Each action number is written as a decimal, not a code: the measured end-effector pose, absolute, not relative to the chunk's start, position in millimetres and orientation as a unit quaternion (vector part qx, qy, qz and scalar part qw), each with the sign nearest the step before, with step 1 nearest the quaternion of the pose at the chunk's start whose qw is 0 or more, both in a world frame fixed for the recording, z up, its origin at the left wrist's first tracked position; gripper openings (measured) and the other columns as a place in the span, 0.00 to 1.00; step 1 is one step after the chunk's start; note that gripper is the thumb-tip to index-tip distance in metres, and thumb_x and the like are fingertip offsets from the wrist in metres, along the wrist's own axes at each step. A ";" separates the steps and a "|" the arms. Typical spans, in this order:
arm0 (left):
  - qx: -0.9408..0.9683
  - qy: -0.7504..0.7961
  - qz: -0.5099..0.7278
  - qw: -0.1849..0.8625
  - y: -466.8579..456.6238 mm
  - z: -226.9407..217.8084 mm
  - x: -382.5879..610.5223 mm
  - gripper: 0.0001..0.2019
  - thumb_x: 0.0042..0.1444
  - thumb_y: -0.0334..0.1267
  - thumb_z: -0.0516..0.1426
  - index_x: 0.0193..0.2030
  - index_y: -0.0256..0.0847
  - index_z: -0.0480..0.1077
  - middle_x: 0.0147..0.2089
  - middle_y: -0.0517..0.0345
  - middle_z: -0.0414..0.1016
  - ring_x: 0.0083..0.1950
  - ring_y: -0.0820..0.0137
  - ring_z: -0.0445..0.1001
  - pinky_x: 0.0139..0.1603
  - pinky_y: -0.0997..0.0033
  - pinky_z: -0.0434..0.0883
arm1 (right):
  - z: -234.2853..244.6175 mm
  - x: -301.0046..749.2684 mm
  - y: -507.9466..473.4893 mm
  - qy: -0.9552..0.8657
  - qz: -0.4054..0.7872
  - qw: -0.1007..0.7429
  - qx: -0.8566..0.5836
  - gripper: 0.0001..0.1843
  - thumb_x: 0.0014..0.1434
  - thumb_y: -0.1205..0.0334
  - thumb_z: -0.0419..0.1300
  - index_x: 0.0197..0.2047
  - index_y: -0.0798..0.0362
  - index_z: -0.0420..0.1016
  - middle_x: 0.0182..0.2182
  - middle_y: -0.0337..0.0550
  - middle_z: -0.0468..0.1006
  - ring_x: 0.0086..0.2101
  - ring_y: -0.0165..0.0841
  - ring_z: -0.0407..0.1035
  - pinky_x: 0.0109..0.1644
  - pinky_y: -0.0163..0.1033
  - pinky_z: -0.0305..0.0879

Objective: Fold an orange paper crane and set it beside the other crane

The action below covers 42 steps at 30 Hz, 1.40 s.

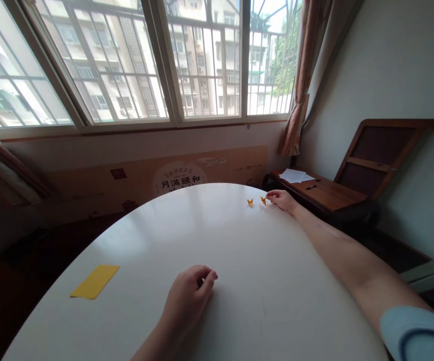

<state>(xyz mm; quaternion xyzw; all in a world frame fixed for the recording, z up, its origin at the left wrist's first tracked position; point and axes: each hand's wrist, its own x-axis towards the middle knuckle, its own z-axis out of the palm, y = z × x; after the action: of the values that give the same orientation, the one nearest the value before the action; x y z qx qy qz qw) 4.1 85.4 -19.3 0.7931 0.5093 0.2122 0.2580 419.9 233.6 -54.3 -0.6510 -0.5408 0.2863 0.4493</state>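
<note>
Two hands, one white table (239, 255). Left hand (190, 290) at table's near middle, released, loosely curled. One yellow paper (95, 282) on table's left side, long axis slanting near-left to far-right. Two folded birds at table's far right: inner bird (250, 203), outer bird (263, 201), upright; heading too small to tell. Right hand (281, 200) at outer bird; pinching or touching, cannot tell.

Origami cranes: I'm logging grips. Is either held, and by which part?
The right hand has its fingers at the right side of the closer origami crane; whether they pinch it cannot be told. The left hand holds nothing visible.
</note>
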 end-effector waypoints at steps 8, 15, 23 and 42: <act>0.781 0.523 0.207 0.272 86.5 -22.4 3.9 0.17 0.60 0.47 0.50 0.32 0.42 0.77 0.32 0.56 0.79 0.34 0.62 0.74 0.36 0.68 0.64 | -61.4 427.6 233.5 -0.571 0.274 0.480 -0.607 0.12 0.55 0.56 0.68 0.36 0.57 0.80 0.27 0.41 0.76 0.25 0.28 0.65 0.32 0.36 0.64; 0.784 0.520 0.202 0.272 86.4 -21.9 3.2 0.18 0.60 0.48 0.49 0.32 0.42 0.77 0.32 0.55 0.79 0.34 0.63 0.74 0.37 0.68 0.64 | -64.6 434.7 239.5 -0.589 0.252 0.470 -0.607 0.17 0.47 0.51 0.70 0.34 0.56 0.82 0.22 0.40 0.75 0.23 0.28 0.63 0.27 0.35 0.60; 0.785 0.518 0.199 0.276 85.4 -20.7 3.6 0.17 0.60 0.47 0.49 0.32 0.43 0.77 0.31 0.56 0.78 0.34 0.64 0.73 0.36 0.69 0.63 | -69.7 441.8 241.4 -0.597 0.242 0.449 -0.619 0.18 0.51 0.51 0.68 0.42 0.54 0.81 0.29 0.42 0.79 0.23 0.28 0.66 0.20 0.30 0.55; 0.785 0.516 0.204 0.274 86.2 -23.7 2.8 0.17 0.60 0.47 0.50 0.32 0.43 0.77 0.31 0.57 0.78 0.33 0.64 0.73 0.36 0.69 0.64 | -72.7 444.7 244.0 -0.623 0.208 0.410 -0.633 0.18 0.54 0.50 0.66 0.41 0.57 0.83 0.24 0.39 0.77 0.21 0.27 0.64 0.26 0.34 0.60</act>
<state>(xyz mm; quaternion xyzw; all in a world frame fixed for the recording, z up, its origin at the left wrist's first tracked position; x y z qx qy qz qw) 2.8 86.2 -23.7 0.7853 0.5163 0.2038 0.2744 444.7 244.0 -72.7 -0.6330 -0.6230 0.2077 0.4100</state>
